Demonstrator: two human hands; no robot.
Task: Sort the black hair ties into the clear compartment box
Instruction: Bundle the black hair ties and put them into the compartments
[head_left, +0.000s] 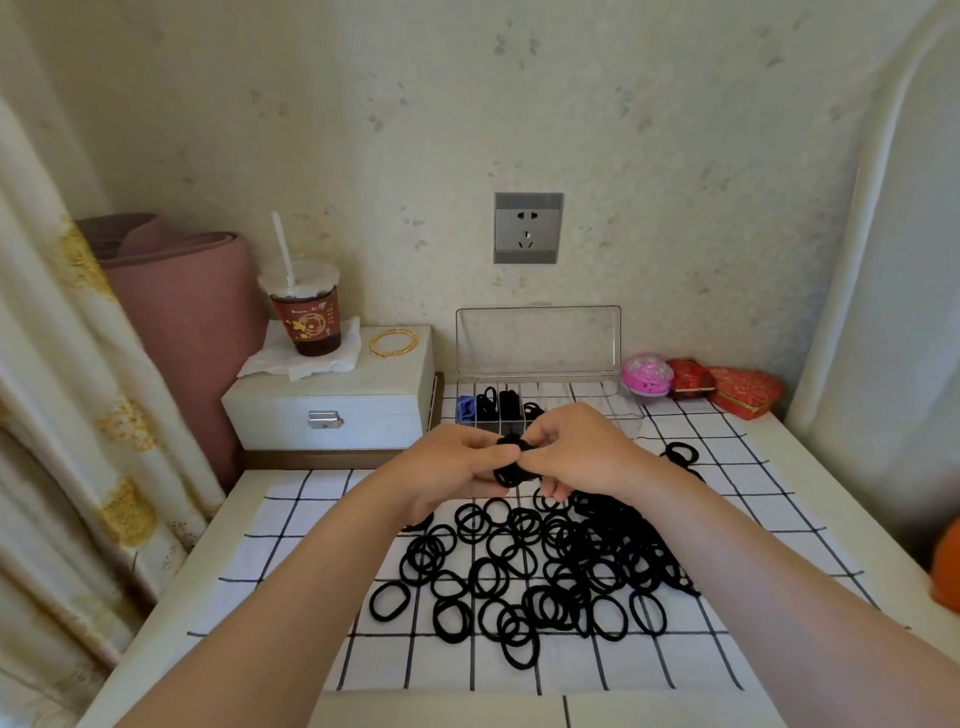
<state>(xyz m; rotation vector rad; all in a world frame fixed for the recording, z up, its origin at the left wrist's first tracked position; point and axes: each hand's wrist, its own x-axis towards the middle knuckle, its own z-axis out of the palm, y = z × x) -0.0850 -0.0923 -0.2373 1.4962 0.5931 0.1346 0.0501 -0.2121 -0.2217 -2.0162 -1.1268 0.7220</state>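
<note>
My left hand (451, 470) and my right hand (571, 451) meet in the air above the table, and together they pinch a small bunch of black hair ties (514, 464) between the fingertips. The fingers of both hands are pressed closed on this bunch; I cannot tell how many ties are in it.

Under my wrists, a big loose pile of hair ties (540, 566) lies on the white cloth with black grid lines (291, 540). A few more ties (681, 455) lie apart to the right, near my right forearm.

The clear compartment box (576, 402) stands behind my hands, near the wall, with its lid (538, 339) open and upright. In its left compartments I see some dark ties and one blue thing (464, 408); the right compartments look bare, but my hands hide part of the box.

To the left there is a white jewellery case (332, 410) with a gold bangle (393, 343) and a cup of dark drink with a straw (306, 306) on a tissue. To the right of the box there are a pink round case (647, 378) and red boxes (727, 387)
</note>
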